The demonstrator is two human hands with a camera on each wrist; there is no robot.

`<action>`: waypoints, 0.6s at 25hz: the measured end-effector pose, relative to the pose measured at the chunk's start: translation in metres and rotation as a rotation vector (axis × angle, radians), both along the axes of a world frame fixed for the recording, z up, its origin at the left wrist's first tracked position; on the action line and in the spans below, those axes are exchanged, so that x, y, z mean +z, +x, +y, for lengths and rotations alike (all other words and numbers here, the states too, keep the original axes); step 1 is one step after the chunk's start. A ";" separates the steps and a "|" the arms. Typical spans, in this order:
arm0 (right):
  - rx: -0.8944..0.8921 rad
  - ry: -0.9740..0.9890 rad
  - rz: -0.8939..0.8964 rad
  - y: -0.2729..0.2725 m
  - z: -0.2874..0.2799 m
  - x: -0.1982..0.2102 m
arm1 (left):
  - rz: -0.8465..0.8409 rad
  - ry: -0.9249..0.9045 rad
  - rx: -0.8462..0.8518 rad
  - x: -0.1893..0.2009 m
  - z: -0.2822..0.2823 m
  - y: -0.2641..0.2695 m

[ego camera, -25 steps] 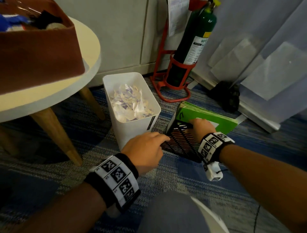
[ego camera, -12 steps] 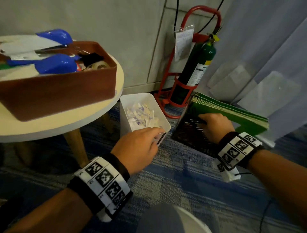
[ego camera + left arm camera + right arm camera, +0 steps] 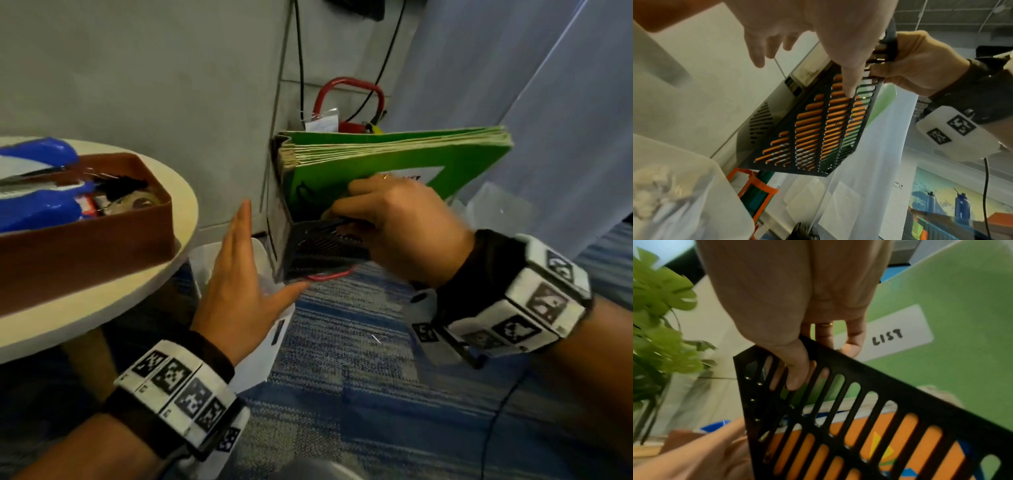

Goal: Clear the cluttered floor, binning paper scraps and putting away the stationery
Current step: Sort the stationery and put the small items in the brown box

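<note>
A black slotted file holder (image 3: pixel 318 253) (image 3: pixel 818 123) (image 3: pixel 869 426) hangs in the air, lifted off the carpet. It carries green folders (image 3: pixel 376 161) (image 3: pixel 941 305) and an orange one seen through the slots. My right hand (image 3: pixel 394 226) (image 3: pixel 797 321) grips its upper side edge, thumb outside and fingers inside. My left hand (image 3: pixel 239 274) (image 3: pixel 838 48) is flat with straight fingers beside the holder's lower left corner, thumb reaching under its bottom edge. The white bin (image 3: pixel 263 329) (image 3: pixel 674 194) of paper scraps stands below the left hand, mostly hidden.
A round cream table (image 3: pixel 137 291) at the left bears a brown tray (image 3: pixel 85 236) with blue-handled tools and tape. A red extinguisher stand (image 3: pixel 349 89) is behind the folders. Blue carpet (image 3: pixel 359 377) lies below; a curtain (image 3: pixel 548 102) hangs right.
The right hand has raised the file holder from the floor to table height. The left hand let go of the holder's front, opened flat and rose beside it. The view tilted upward.
</note>
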State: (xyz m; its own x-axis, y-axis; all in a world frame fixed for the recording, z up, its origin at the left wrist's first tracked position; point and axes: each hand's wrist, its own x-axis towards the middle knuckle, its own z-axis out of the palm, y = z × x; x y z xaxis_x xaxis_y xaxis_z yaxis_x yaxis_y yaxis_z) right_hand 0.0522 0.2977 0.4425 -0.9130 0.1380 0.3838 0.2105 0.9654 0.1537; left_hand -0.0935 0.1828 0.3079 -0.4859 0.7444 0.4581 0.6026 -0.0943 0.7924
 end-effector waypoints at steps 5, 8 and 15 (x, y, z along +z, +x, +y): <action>0.252 0.050 0.000 -0.031 -0.030 0.066 | 0.001 0.173 0.150 0.036 -0.028 -0.020; 0.361 0.153 -0.030 -0.068 -0.044 0.105 | 0.013 0.160 0.255 0.067 -0.059 -0.039; 0.417 0.359 0.031 -0.130 -0.058 0.187 | 0.325 -0.080 0.595 0.088 -0.123 -0.071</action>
